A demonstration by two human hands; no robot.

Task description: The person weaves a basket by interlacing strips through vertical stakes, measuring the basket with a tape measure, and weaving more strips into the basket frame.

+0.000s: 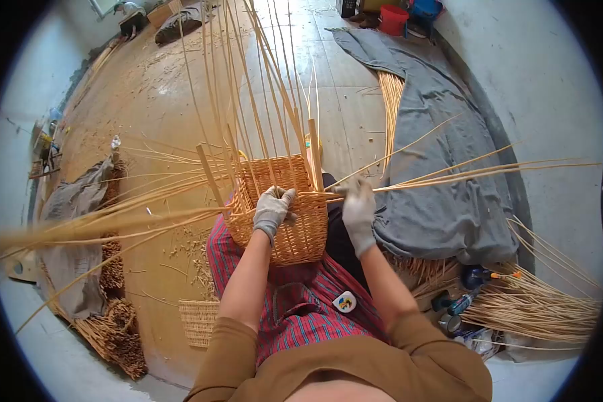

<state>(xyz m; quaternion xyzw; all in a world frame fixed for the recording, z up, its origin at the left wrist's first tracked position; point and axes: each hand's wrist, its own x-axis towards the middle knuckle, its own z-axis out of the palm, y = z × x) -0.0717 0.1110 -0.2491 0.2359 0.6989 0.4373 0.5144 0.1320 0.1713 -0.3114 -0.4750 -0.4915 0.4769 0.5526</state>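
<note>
Left hand closed on the basket's near edge, right hand blurred at the rods

The left hand, gloved, is bunched and clamped on the near edge of the basket. The right hand, also gloved, is bent about the side rods just beyond the basket's right corner; blur hides whether its fingers are together on them, so I cannot tell.

The basket rests on the person's lap, over a striped cloth, with its near wall facing the person. It looks light for its bulk, its tight weave springy but firm enough to keep its shape. The near edge, close to a corner, seems the best place to steady it.

The thick posts at its corners look stiff and should make solid handholds. The tall upright rods look thin and whippy, poor for lifting by. The side rods, long and slender, would likely bend readily but could crack if kinked sharply; holding them close to the weave should tame their swaying ends. Smooth cane may slide a little under the gloves.
</note>
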